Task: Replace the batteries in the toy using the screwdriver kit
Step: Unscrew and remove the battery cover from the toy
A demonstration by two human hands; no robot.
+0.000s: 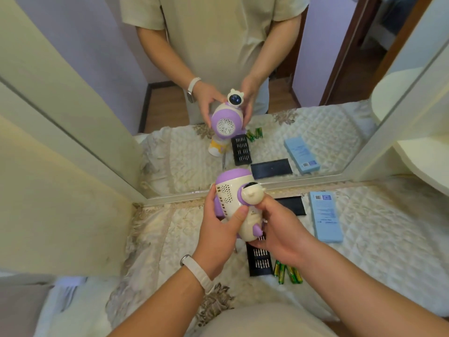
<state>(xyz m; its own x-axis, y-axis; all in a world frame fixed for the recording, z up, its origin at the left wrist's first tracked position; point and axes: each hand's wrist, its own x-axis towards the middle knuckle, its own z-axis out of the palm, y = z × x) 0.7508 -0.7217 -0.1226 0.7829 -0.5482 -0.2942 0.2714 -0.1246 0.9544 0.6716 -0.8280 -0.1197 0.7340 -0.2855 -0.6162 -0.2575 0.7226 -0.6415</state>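
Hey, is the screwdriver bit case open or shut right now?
Open: rows of bits show uncovered in the bit case on the bedspread, under the held toy.

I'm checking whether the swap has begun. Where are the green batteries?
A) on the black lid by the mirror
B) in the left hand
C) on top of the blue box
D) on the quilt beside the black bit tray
D: the green batteries lie loose on the quilt, right beside the black bit tray.

A beige short-sleeved shirt (255, 319) and a white band (196, 268) on the left wrist.
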